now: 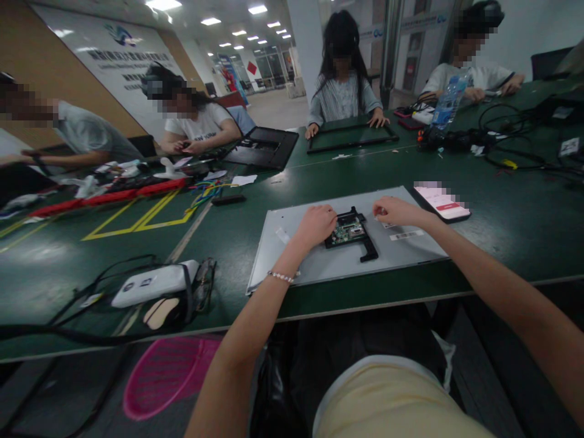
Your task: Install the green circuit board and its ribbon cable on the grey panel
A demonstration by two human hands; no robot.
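Steady the circuit board (349, 232) and its black frame (368, 249) with the left hand (316, 225), fingers curled over the left edge; cannot tell, gripping or merely resting. Find both just right of those fingers, flat on the grey panel (314, 266). Right hand (393, 212): fingers curled inward, apart from the frame, just to its right; cannot tell, pinching anything or not. Better to press rim than components. Avoid dragging the barcode label (407, 235), near those right fingers.

Both hands (317, 224) (396, 212) are over a grey panel (319, 264) bearing a black-framed circuit board (350, 231).
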